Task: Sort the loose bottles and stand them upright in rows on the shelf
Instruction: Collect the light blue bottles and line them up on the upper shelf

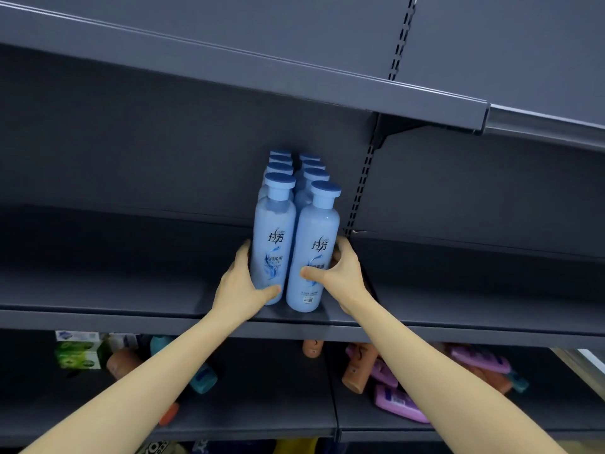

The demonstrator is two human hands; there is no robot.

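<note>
Two rows of light blue bottles with blue caps stand upright on the dark grey shelf (98, 309), several in each row. My left hand (240, 285) grips the front bottle of the left row (273, 237), thumb across its lower front. My right hand (340, 273) grips the front bottle of the right row (316, 244), thumb on its label and fingers round its right side. Both front bottles stand near the shelf's front edge.
On the lower shelf (294, 430) lie loose bottles: orange ones (358, 365), purple ones (397, 403), teal ones (203, 380). Green and white boxes (80, 353) sit at its left. An upper shelf (294, 80) overhangs. A slotted upright (360, 188) divides the shelving bays.
</note>
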